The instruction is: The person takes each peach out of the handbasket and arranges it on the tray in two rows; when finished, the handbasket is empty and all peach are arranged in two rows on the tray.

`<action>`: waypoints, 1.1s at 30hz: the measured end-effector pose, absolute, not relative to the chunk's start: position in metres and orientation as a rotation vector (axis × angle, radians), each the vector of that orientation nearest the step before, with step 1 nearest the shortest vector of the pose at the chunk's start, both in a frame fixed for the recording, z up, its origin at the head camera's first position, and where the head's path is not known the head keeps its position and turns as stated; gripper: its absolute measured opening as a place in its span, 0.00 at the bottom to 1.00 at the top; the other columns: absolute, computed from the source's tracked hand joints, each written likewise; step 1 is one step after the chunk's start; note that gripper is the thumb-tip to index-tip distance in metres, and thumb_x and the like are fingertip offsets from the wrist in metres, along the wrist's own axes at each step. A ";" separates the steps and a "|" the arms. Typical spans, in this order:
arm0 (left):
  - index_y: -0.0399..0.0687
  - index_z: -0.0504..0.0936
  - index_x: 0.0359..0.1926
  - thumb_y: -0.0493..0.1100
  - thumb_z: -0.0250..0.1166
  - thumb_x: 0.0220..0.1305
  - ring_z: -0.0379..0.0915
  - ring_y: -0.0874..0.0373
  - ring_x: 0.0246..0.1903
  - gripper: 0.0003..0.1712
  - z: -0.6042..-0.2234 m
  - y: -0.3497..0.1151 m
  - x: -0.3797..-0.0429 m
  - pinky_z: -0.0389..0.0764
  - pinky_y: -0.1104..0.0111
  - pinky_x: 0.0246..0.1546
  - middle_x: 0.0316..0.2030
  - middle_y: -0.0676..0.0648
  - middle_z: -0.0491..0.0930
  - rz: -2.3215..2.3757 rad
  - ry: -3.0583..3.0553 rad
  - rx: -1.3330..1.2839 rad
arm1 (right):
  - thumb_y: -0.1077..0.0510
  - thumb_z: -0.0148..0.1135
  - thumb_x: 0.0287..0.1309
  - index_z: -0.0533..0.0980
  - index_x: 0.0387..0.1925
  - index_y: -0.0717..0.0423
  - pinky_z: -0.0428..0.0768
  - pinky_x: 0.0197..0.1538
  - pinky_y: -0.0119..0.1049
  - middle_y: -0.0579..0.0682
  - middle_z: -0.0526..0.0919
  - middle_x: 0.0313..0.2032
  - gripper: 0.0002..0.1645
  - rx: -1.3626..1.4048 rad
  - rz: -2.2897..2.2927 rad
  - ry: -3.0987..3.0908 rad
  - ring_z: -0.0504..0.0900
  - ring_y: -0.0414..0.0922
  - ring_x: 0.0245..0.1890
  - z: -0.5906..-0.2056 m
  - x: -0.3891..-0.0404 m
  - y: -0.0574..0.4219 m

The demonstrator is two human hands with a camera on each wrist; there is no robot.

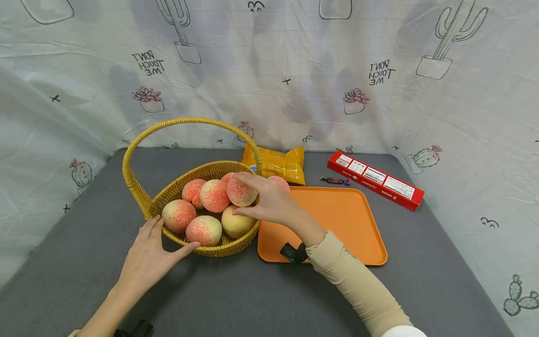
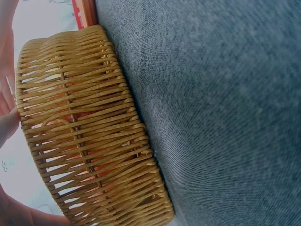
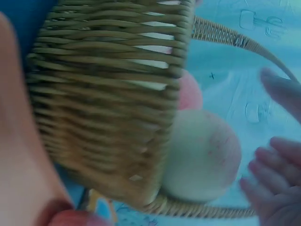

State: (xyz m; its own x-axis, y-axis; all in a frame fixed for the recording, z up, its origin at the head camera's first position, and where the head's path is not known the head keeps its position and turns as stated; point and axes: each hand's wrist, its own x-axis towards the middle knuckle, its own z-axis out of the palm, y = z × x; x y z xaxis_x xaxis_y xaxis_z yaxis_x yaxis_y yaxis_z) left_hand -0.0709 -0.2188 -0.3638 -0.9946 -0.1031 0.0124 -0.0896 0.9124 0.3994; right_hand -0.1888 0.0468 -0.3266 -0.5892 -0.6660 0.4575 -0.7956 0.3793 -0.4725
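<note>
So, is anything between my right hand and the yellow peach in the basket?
Nothing visible. The right hand is over the right side of the basket, with no other thing showing between it and the yellow peach. The handle arches beyond the hand, so it likely won't block it.

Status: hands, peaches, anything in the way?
Left hand touching basket at rim. Right hand over peaches, no firm grip visible. Peaches sitting in basket. Handle close to right hand, possible snag.
</note>
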 end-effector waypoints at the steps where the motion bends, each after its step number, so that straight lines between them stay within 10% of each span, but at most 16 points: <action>1: 0.19 0.53 0.69 0.74 0.64 0.52 0.46 0.24 0.66 0.67 -0.364 -0.219 -0.071 0.55 0.32 0.58 0.67 0.20 0.52 -0.633 -3.040 0.152 | 0.49 0.77 0.48 0.66 0.68 0.60 0.73 0.61 0.42 0.55 0.69 0.67 0.49 1.297 0.964 -2.532 0.70 0.49 0.65 -0.323 -0.189 0.042; 9: 0.20 0.53 0.69 0.74 0.64 0.52 0.45 0.24 0.66 0.67 -0.366 -0.218 -0.071 0.56 0.32 0.59 0.67 0.21 0.52 -0.635 -3.041 0.151 | 0.55 0.74 0.53 0.48 0.73 0.68 0.64 0.68 0.43 0.64 0.48 0.74 0.58 1.109 0.636 -2.970 0.47 0.55 0.74 -0.312 -0.193 0.015; 22: 0.20 0.53 0.69 0.73 0.64 0.52 0.46 0.24 0.66 0.67 -0.364 -0.217 -0.070 0.56 0.32 0.59 0.67 0.21 0.52 -0.646 -3.023 0.145 | 0.60 0.78 0.46 0.69 0.65 0.62 0.74 0.60 0.45 0.60 0.70 0.64 0.44 1.143 0.862 -2.781 0.67 0.55 0.66 -0.315 -0.194 0.033; 33: 0.21 0.52 0.70 0.74 0.64 0.53 0.45 0.26 0.67 0.67 -0.364 -0.218 -0.070 0.57 0.32 0.58 0.67 0.21 0.52 -0.640 -3.024 0.160 | 0.58 0.80 0.43 0.70 0.65 0.58 0.74 0.60 0.48 0.59 0.68 0.66 0.46 1.263 0.995 -2.623 0.70 0.55 0.64 -0.332 -0.200 0.040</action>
State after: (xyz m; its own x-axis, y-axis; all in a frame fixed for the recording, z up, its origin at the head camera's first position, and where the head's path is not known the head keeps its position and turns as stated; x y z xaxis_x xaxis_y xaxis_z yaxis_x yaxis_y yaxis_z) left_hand -0.0700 -0.2178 -0.3638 -0.9935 -0.1109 0.0242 -0.0916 0.9092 0.4062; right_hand -0.2003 0.0398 -0.3316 -0.6613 -0.6783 0.3203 -0.7202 0.4546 -0.5241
